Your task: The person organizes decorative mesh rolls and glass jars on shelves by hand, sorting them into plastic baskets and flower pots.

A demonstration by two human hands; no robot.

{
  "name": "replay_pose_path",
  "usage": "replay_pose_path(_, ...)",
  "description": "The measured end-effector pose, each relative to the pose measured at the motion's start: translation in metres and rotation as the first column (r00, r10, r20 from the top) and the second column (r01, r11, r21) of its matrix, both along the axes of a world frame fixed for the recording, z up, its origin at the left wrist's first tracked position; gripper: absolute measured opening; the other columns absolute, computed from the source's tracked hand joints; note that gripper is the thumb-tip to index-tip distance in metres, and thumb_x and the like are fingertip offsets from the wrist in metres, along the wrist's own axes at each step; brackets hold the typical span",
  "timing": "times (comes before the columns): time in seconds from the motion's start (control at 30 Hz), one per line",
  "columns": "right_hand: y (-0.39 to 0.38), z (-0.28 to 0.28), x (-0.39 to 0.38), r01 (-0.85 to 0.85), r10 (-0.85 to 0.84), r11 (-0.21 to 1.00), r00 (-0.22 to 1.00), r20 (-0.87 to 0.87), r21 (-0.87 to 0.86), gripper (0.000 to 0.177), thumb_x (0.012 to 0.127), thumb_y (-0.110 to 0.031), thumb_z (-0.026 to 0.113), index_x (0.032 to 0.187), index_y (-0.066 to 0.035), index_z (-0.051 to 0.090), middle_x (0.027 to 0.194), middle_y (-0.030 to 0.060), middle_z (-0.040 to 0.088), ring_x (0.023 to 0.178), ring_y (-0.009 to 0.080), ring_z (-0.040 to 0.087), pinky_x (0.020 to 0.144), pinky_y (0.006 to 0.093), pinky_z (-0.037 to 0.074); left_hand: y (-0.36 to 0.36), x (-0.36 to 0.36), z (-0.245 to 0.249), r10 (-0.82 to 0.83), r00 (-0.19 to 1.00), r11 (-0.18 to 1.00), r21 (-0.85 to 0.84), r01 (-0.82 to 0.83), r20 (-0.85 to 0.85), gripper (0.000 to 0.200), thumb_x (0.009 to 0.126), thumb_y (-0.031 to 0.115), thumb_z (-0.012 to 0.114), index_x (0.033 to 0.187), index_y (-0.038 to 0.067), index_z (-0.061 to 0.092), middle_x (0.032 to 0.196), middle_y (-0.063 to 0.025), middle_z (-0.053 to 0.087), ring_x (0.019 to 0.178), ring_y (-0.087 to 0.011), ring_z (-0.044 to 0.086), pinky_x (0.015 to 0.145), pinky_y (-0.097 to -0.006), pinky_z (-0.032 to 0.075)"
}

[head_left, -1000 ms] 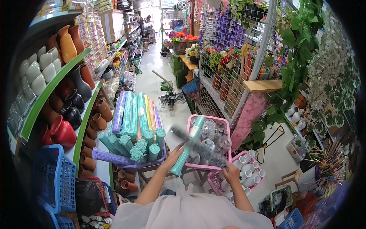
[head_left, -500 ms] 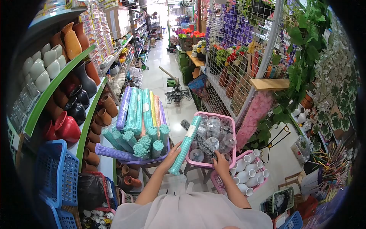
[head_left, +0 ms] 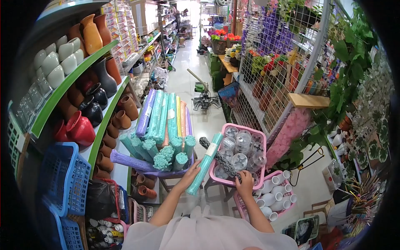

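Note:
My left hand [head_left: 191,175] is closed around a wrapped turquoise bundle [head_left: 205,164] with a pale label, slanting upward to the right. My right hand [head_left: 246,183], fingers bent, grips the lower end of a dark grey, fuzzy stick [head_left: 225,164] that resembles a duster. This stick crosses behind the turquoise bundle, and its far tip shows beyond it. Beneath it stands a pink basket [head_left: 262,139] of clear plastic or glass containers [head_left: 243,139]. To the left, a purple basket [head_left: 191,161] holds more wrapped bundles [head_left: 162,121], mostly turquoise, others purple, yellow and orange.
White vases [head_left: 275,196] fill a lower pink basket at right. Green-edged shelves [head_left: 75,85] with pots line the left, above blue baskets [head_left: 68,179]. A mesh rack [head_left: 271,71] of artificial flowers stands at right. A metal stand [head_left: 206,100] is on the aisle floor.
The view has turned slightly, so most things sit farther right in the picture. Both hands keep their holds, with the bundle and the fuzzy stick still crossed.

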State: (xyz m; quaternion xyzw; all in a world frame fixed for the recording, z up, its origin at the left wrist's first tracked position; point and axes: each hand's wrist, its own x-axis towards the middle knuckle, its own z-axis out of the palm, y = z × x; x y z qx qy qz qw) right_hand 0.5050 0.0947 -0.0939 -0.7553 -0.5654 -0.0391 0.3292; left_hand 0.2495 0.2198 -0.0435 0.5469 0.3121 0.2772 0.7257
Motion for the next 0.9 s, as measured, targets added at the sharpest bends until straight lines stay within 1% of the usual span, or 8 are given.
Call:
replay_pose_path(0.13, 0.009, 0.027, -0.015, -0.121, 0.143, 0.968, 0.986, -0.086, 0.221, 0.015, 0.077, -0.01, 0.068, 0.09, -0.006, 0.063, 0.084, 0.0083, 0.06, 0.085, 0.026, 0.057, 0.075, 0.0374, 0.043, -0.014, -0.01, 0.007, 0.007, 1.0, 0.998, 0.065, -0.007, -0.003, 0.056, 0.098, 0.027, 0.05, 0.147, 0.015, 0.027, 0.127, -0.0079, 0.047, 0.082, -0.0117, 0.057, 0.069, -0.0286, 0.054)
replay_pose_path(0.2, 0.017, 0.04, -0.028, -0.125, 0.219, 0.955, 0.908, -0.356, 0.268, 0.013, 0.079, -0.007, 0.067, 0.091, -0.005, 0.063, 0.079, 0.0097, 0.061, 0.076, 0.0231, 0.058, 0.07, 0.0323, 0.044, -0.018, -0.02, 0.008, -0.039, 0.998, 0.997, 0.068, 0.041, -0.039, 0.062, 0.095, 0.027, 0.056, 0.148, 0.014, 0.026, 0.137, -0.0064, 0.041, 0.102, -0.0134, 0.052, 0.074, -0.027, 0.054)
replay_pose_path(0.27, 0.019, 0.049, -0.043, -0.201, 0.317, 0.937, 0.831, -0.457, 0.284, 0.008, 0.086, -0.01, 0.063, 0.09, -0.003, 0.063, 0.076, 0.0073, 0.062, 0.071, 0.0166, 0.058, 0.065, 0.0273, 0.045, -0.03, -0.032, 0.025, -0.048, 0.997, 0.947, 0.316, 0.065, -0.059, 0.065, 0.093, 0.028, 0.058, 0.148, 0.012, 0.027, 0.14, -0.0081, 0.04, 0.116, -0.0179, 0.048, 0.088, -0.0309, 0.049)
replay_pose_path(0.33, 0.023, 0.054, -0.062, -0.266, 0.334, 0.936, 0.472, -0.816, 0.23, 0.012, 0.092, -0.013, 0.058, 0.093, -0.002, 0.061, 0.083, 0.0044, 0.063, 0.071, 0.0115, 0.058, 0.065, 0.0248, 0.045, -0.044, -0.047, 0.049, -0.067, 0.992, 0.926, 0.364, 0.103, -0.111, 0.071, 0.088, 0.03, 0.064, 0.147, 0.01, 0.03, 0.146, -0.0112, 0.037, 0.131, -0.0209, 0.037, 0.109, -0.0352, 0.028)
replay_pose_path(0.4, 0.023, 0.063, -0.082, -0.477, 0.418, 0.839, 0.26, -0.87, 0.261, 0.024, 0.094, -0.016, 0.055, 0.113, -0.001, 0.052, 0.092, 0.0054, 0.062, 0.072, 0.0112, 0.059, 0.06, 0.022, 0.045, -0.06, -0.065, 0.061, -0.059, 0.989, 0.9, 0.421, 0.113, -0.139, 0.074, 0.086, 0.032, 0.066, 0.147, 0.01, 0.03, 0.146, -0.0107, 0.037, 0.131, -0.0203, 0.037, 0.108, -0.0345, 0.029)
replay_pose_path(0.5, 0.015, 0.074, -0.122, -0.677, 0.455, 0.702, 0.19, -0.87, 0.22, 0.04, 0.093, -0.024, 0.058, 0.123, -0.001, 0.044, 0.091, 0.0091, 0.062, 0.074, 0.0141, 0.062, 0.06, 0.0235, 0.048, -0.094, -0.098, 0.08, 0.035, 0.987, 0.855, 0.516, 0.052, -0.156, 0.08, 0.082, 0.028, 0.072, 0.148, 0.015, 0.028, 0.138, -0.0125, 0.046, 0.123, -0.0212, 0.045, 0.103, -0.0353, 0.036)
replay_pose_path(0.8, -0.057, 0.114, -0.283, -0.9, 0.506, 0.338, -0.071, -0.859, 0.274, 0.032, 0.085, -0.013, 0.066, 0.111, 0.003, 0.057, 0.103, 0.0083, 0.063, 0.093, 0.0166, 0.06, 0.085, 0.0313, 0.046, -0.275, -0.226, 0.107, 0.537, 0.829, 0.763, 0.508, -0.399, -0.156, 0.086, 0.077, 0.026, 0.078, 0.147, 0.019, 0.029, 0.132, -0.0074, 0.05, 0.117, -0.0221, 0.05, 0.099, -0.0365, 0.041)
replay_pose_path(0.9, -0.096, 0.139, -0.338, -0.867, 0.493, 0.281, -0.237, -0.837, 0.411, 0.03, 0.086, -0.012, 0.066, 0.111, 0.002, 0.054, 0.098, 0.0082, 0.062, 0.084, 0.0165, 0.06, 0.073, 0.0296, 0.049, -0.345, -0.263, 0.098, 0.719, 0.661, 0.625, 0.618, -0.477, -0.217, 0.074, 0.078, 0.031, 0.076, 0.14, 0.009, 0.041, 0.121, -0.0102, 0.056, 0.106, -0.019, 0.054, 0.096, -0.0328, 0.042)
